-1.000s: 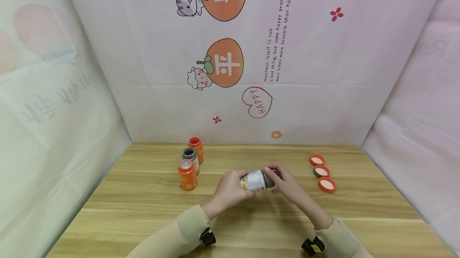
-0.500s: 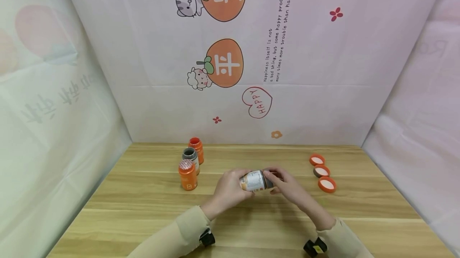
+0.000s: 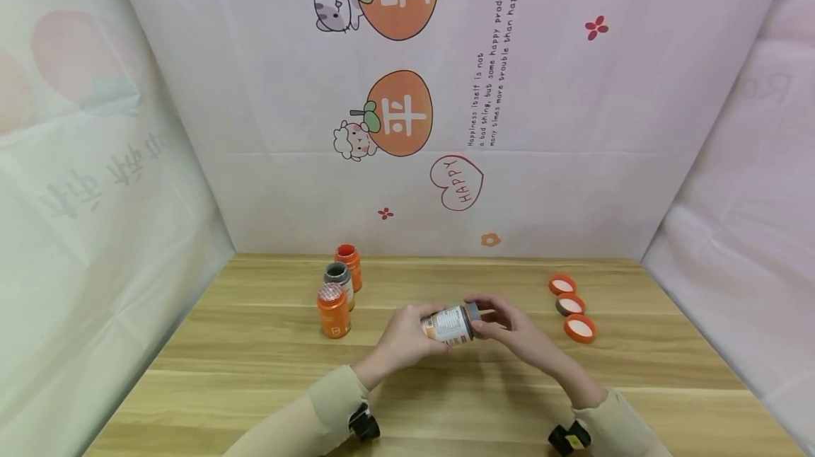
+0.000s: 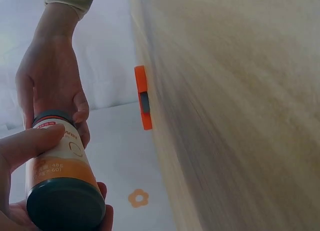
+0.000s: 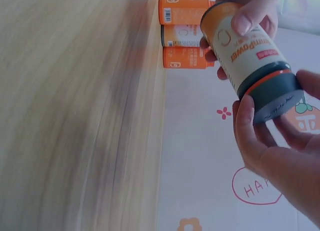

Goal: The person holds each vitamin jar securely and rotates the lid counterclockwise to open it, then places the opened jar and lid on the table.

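Note:
My left hand (image 3: 402, 337) grips a white and orange supplement bottle (image 3: 448, 326) round its body, tilted above the table with its neck end toward the right. A dark grey screw cap (image 5: 275, 96) sits on that end, a thin orange ring showing beside it in the right wrist view. My right hand (image 3: 522, 338) pinches the cap between thumb and fingers at its edge. In the left wrist view the bottle's dark base (image 4: 66, 206) faces the camera, with the left thumb pressed across the label.
Standing at the left of the wooden table (image 3: 267, 372) are an orange bottle with a sealed top (image 3: 334, 312), a grey-necked open bottle (image 3: 339, 279) and an orange open bottle (image 3: 348, 262). On the right, three caps (image 3: 580, 328) lie in a row, white insides up.
My right fingers have opened out and shifted round the cap, so more of it shows. The right wrist has moved slightly right; the bottle has shifted slightly left, still in my left hand.

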{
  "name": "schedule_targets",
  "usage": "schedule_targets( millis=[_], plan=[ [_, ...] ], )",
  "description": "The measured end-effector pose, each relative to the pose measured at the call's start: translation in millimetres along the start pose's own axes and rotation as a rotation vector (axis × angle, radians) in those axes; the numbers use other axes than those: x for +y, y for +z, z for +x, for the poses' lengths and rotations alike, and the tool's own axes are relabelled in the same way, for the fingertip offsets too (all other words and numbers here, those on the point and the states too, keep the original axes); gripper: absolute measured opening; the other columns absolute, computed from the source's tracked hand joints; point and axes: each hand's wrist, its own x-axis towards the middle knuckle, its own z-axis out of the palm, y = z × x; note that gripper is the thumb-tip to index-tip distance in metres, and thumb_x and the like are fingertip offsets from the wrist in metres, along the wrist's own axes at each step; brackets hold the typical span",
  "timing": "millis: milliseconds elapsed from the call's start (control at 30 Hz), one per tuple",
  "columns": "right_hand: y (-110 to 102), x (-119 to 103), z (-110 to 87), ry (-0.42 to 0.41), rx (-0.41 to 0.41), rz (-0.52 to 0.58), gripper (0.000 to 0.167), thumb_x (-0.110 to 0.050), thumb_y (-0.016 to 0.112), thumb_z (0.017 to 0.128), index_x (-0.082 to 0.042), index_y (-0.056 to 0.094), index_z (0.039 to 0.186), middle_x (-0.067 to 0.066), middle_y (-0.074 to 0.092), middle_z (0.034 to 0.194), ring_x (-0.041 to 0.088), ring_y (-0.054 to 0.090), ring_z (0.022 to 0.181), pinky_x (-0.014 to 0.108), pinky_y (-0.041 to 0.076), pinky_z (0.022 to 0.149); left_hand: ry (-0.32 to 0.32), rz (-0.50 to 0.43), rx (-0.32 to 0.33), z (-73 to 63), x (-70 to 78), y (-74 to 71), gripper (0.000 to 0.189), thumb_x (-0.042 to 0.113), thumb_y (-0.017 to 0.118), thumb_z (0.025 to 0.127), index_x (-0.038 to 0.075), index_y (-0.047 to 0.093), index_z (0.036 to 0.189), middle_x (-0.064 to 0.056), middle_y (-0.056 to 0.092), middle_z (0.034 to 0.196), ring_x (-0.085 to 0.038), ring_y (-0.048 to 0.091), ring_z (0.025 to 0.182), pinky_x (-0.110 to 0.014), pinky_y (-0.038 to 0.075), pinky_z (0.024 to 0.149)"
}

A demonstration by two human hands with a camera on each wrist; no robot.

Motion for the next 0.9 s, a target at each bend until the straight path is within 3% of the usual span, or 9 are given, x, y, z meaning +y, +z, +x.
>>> schedule_targets(
  millis=[233,500,667,900],
  plan=[
    [-5.3,1.8,-3.0,-0.079,-0.049,0.028,0.048,-0.016,0.065,0.089,-0.011,0.047,0.133,0.014,0.049,0.133,0.037,0.049,0.120,0.029,0.051,0.086,-0.093,-0.114,-0.065,0.4,-4.2,-1.9,0.066,0.022,0.089,0.057,0.012,0.067,0.118,-0.002,0.068,0.105,-0.010,0.058,0.078,-0.024,0.049,0.067],
    [-11.0,6.8,-2.3,-0.252,-0.111,0.007,0.046,-0.006,0.071,0.083,-0.006,0.051,0.125,0.017,0.051,0.129,0.015,0.051,0.120,0.029,0.046,0.097,-0.149,-0.192,-0.119,-1.2,-4.8,-3.0,0.063,0.018,0.088,0.056,0.014,0.068,0.115,-0.001,0.068,0.099,-0.015,0.058,0.079,-0.027,0.049,0.068],
    [-13.5,6.8,-3.2,-0.265,-0.146,0.046,0.043,-0.005,0.071,0.082,-0.005,0.051,0.121,0.025,0.046,0.133,0.011,0.047,0.126,0.025,0.043,0.100,-0.161,-0.212,-0.130,-1.8,-3.5,-3.5,0.061,0.017,0.088,0.056,0.017,0.069,0.114,0.000,0.068,0.098,-0.015,0.057,0.080,-0.028,0.048,0.068],
    [-13.3,5.0,-4.1,-0.282,-0.138,0.035,0.044,-0.003,0.069,0.083,-0.005,0.051,0.122,0.021,0.047,0.135,0.009,0.046,0.126,0.026,0.043,0.100,-0.164,-0.198,-0.129,-2.1,-2.9,-3.5,0.061,0.019,0.088,0.057,0.017,0.068,0.115,0.000,0.067,0.097,-0.015,0.057,0.081,-0.028,0.047,0.069]
  ],
)
